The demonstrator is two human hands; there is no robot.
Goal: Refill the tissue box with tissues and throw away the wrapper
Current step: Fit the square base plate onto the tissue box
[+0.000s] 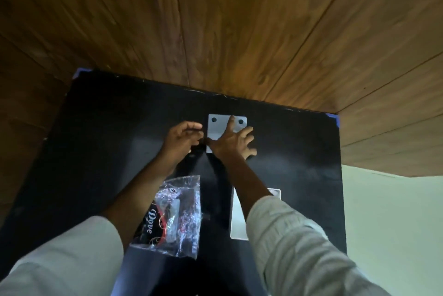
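A pale grey tissue box [217,129] with two dark round spots on top sits at the far middle of the black table [96,142]. My right hand [230,144] lies over the box, fingers spread across its top, thumb at its left edge and little finger past its right edge. My left hand [183,137] is against the box's left side with curled fingers touching that edge. A crinkled clear plastic wrapper [178,216] with dark "Dove" print lies flat near me, left of centre. A flat white piece [237,220] is partly hidden under my right forearm.
Wooden panelling [239,31] rises behind the table's far edge. Blue tape marks the far corners [334,118]. A pale floor or wall [388,211] shows past the table's right edge. My sleeves fill the bottom of the view.
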